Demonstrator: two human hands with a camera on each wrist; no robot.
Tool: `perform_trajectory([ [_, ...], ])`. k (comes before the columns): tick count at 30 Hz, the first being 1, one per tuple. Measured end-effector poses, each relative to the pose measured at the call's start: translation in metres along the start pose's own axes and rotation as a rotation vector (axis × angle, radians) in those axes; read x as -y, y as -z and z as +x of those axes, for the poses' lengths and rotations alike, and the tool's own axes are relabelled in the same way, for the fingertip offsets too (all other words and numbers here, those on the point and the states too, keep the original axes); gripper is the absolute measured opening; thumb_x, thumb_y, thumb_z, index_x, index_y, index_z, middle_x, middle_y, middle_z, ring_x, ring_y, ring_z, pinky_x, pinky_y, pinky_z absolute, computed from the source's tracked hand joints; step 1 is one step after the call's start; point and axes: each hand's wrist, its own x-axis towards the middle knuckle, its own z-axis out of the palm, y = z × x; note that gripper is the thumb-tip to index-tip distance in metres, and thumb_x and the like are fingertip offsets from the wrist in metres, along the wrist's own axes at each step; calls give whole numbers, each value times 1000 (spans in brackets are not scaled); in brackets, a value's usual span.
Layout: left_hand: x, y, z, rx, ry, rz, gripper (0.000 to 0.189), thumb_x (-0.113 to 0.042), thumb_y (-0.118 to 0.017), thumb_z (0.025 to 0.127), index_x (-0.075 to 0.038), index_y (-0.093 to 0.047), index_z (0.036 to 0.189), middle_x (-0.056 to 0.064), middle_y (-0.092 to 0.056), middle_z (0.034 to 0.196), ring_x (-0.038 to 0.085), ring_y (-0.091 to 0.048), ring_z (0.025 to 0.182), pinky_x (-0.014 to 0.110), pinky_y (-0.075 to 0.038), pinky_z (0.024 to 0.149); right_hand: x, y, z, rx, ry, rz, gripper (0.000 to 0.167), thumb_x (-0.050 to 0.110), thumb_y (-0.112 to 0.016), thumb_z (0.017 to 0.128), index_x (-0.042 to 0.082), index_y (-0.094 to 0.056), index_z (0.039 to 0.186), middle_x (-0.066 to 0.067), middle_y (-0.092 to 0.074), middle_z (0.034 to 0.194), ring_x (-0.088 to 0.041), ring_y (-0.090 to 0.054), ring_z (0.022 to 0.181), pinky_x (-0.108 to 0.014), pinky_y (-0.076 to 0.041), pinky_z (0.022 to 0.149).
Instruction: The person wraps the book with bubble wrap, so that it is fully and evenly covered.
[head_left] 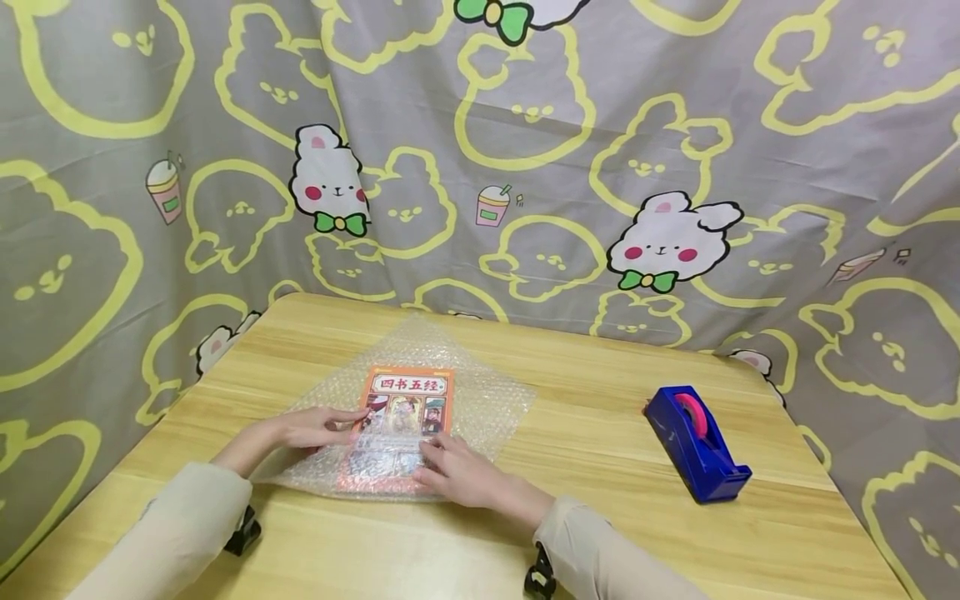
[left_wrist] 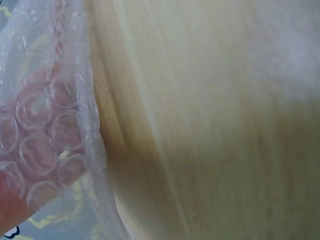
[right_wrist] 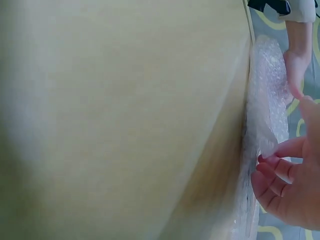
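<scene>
A book with an orange cover and red Chinese characters lies on a sheet of bubble wrap. A flap of the wrap is folded up over the book's lower half. My left hand rests at the book's left edge, its fingers reaching out over the cover. Part of that hand shows blurred through the bubble wrap in the left wrist view. At the book's lower right my right hand pinches the folded flap with bent fingers, seen closer as the right hand in the right wrist view.
A blue tape dispenser with a pink-red roll stands on the right side of the wooden table. Behind and beside the table hangs a grey curtain with cartoon prints.
</scene>
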Motion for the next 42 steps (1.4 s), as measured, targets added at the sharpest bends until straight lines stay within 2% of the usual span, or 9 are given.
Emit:
perform_trajectory([
  [2, 2, -1, 0, 1, -34, -15, 74, -42, -62, 82, -6, -33, 140, 19, -61, 87, 22, -55, 75, 37, -47, 70, -3, 0, 3, 8, -7, 28, 52, 37, -49, 93, 1, -48, 130, -6, -50, 113, -13, -48, 97, -23, -44, 85],
  [4, 4, -1, 1, 2, -80, -27, 79, -36, -68, 79, -3, -31, 140, 3, -52, 67, 10, -44, 60, 25, -41, 57, -6, 0, 5, 20, -23, 75, 53, 35, -56, 89, 1, -48, 130, -3, -47, 106, -8, -44, 88, -18, -42, 77],
  [7, 8, -3, 4, 2, -176, -29, 82, -30, -72, 76, 1, -31, 139, -6, -43, 58, 4, -39, 52, 19, -38, 50, -9, 1, 9, 40, -55, 133, 59, 33, -63, 85, 1, -46, 132, 1, -42, 98, -5, -39, 80, -15, -39, 69],
  [10, 10, -5, 5, -2, -225, -24, 82, -29, -72, 75, 5, -32, 137, -7, -43, 57, 2, -40, 51, 18, -39, 49, -12, 2, 13, 71, -91, 152, 68, 34, -66, 82, 4, -40, 137, -1, -43, 99, -5, -40, 77, -16, -42, 69],
  [13, 10, -6, 5, -1, -227, -33, 80, -27, -72, 75, 5, -33, 137, -7, -43, 56, 2, -40, 51, 19, -39, 49, -13, 3, 17, 109, -140, 150, 77, 37, -68, 79, 6, -33, 141, -12, -46, 119, -15, -53, 95, -24, -45, 87],
  [17, 10, -6, 6, 1, -237, -55, 77, -26, -71, 77, 7, -34, 135, -7, -44, 56, 2, -39, 50, 18, -38, 48, -14, 4, 22, 123, -184, 151, 80, 39, -71, 76, 4, -35, 140, -22, -36, 138, -29, -43, 122, -33, -34, 103],
  [23, 11, -5, 6, -18, -251, -64, 74, -25, -71, 77, 8, -36, 134, -7, -43, 56, 1, -37, 50, 17, -35, 47, -16, 4, 24, 82, -168, 146, 77, 39, -74, 72, 5, -45, 134, -12, -50, 118, -15, -50, 100, -26, -42, 93],
  [30, 7, -9, 2, -78, -354, -23, 73, -15, -71, 77, 6, -35, 136, -6, -44, 62, 1, -37, 56, 19, -38, 51, -15, 5, 24, 100, -181, 165, 76, 42, -71, 75, 7, -41, 136, -10, -49, 119, -19, -52, 104, -31, -42, 95],
  [42, -3, -8, 0, 37, -365, -23, 65, -2, -64, 79, -3, -37, 138, 1, -47, 75, 5, -40, 65, 20, -42, 59, -18, 3, 28, 98, -153, 204, 74, 38, -74, 72, 4, -44, 132, -11, -51, 121, -18, -51, 106, -28, -41, 94],
])
